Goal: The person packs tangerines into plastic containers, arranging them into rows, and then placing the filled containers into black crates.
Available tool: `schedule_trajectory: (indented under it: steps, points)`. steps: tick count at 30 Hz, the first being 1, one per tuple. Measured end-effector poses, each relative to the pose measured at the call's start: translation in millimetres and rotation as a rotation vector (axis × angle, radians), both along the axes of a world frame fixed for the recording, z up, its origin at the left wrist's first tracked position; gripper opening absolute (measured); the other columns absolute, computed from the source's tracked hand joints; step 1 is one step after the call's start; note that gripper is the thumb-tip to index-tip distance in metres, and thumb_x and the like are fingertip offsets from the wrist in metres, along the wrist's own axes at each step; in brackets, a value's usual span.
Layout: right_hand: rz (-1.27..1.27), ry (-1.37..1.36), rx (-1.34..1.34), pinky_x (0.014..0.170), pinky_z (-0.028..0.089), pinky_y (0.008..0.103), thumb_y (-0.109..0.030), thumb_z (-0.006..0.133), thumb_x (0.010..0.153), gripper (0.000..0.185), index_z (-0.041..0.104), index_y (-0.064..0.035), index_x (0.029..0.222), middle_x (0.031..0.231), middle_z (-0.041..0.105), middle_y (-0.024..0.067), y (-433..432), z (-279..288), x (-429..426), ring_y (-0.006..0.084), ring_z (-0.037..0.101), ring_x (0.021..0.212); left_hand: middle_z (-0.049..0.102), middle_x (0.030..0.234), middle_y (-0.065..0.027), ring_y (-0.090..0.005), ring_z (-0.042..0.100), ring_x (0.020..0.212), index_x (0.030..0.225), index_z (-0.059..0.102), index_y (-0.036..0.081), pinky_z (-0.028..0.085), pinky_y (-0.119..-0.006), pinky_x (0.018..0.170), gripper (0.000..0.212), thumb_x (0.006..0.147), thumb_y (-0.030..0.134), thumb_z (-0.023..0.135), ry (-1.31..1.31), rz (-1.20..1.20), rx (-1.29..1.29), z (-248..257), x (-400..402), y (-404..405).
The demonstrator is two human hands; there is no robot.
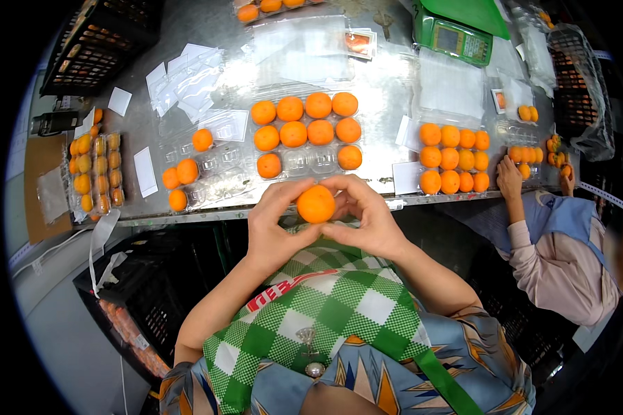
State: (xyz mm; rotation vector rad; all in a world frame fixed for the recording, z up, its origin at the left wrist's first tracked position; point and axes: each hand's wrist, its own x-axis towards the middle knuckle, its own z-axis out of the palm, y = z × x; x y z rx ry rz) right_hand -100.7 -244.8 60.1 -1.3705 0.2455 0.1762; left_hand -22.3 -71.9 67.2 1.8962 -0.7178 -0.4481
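Between the fingertips of my left hand [276, 220] and my right hand [366, 215] is a round orange citrus fruit [315, 204]. Both hands grip it just in front of the table edge. Directly beyond them lies an open clear plastic clamshell tray [308, 162], its lid [300, 49] folded back. Oranges fill the two far rows of this tray. Its near row has one orange [268, 165] at the left end and one [350, 157] at the right, with two bare cups between. To the left, another clear tray [222, 179] holds several oranges and many bare cups.
A full tray of oranges [449, 158] lies to the right, below a green digital scale [459, 41]. White cards [184, 80] are scattered at left. Packed clamshells [98, 174] stand at far left. A co-worker's hand [510, 179] touches a tray at right. Black crates [101, 44] flank the metal table [379, 98].
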Motion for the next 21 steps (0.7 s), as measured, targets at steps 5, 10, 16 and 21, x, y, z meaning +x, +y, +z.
schedule_trajectory:
  steps: [5,10,16,21]
  points:
    - [-0.014,-0.016,0.102,0.085,0.048,0.0275,-0.003,0.070,0.075,0.055,0.045,-0.0020,0.125,0.119,0.051,0.0084,0.1,-17.4,-1.5,0.0133,0.055,0.103,0.056,0.114,-0.0145,-0.0299,0.055,0.106,0.129,0.047,0.005,0.046,-0.035,0.090,0.075,0.061,0.007,0.078,-0.253,-0.073,0.063,4.1,2.7,-4.4]
    - [-0.111,0.023,0.455,0.092,0.046,0.0302,0.004,0.064,0.077,0.060,0.039,-0.0026,0.131,0.123,0.050,0.0092,-10.0,-33.3,1.0,0.0185,0.054,0.110,0.052,0.122,-0.0138,-0.0261,0.053,0.112,0.133,0.042,0.006,0.044,-0.037,0.092,0.077,0.065,0.007,0.077,0.077,0.151,0.052,-2.5,2.9,7.9]
    - [-0.152,0.032,0.089,0.088,0.048,0.0307,-0.001,0.069,0.073,0.054,0.046,-0.0025,0.122,0.119,0.053,0.0099,-8.3,-39.0,4.9,0.0183,0.057,0.104,0.050,0.126,-0.0119,-0.0203,0.051,0.112,0.135,0.040,0.005,0.043,-0.034,0.092,0.066,0.077,0.013,0.071,0.286,0.208,0.069,-27.4,0.0,33.3]
    - [-0.228,-0.120,-0.677,0.077,0.050,0.0324,-0.006,0.074,0.065,0.046,0.052,-0.0007,0.105,0.102,0.056,0.0123,-11.6,-62.8,17.6,0.0225,0.060,0.087,0.054,0.120,-0.0106,-0.0188,0.053,0.109,0.130,0.044,0.004,0.043,-0.032,0.090,0.057,0.080,0.013,0.069,0.391,0.231,0.062,-34.0,0.2,39.6]
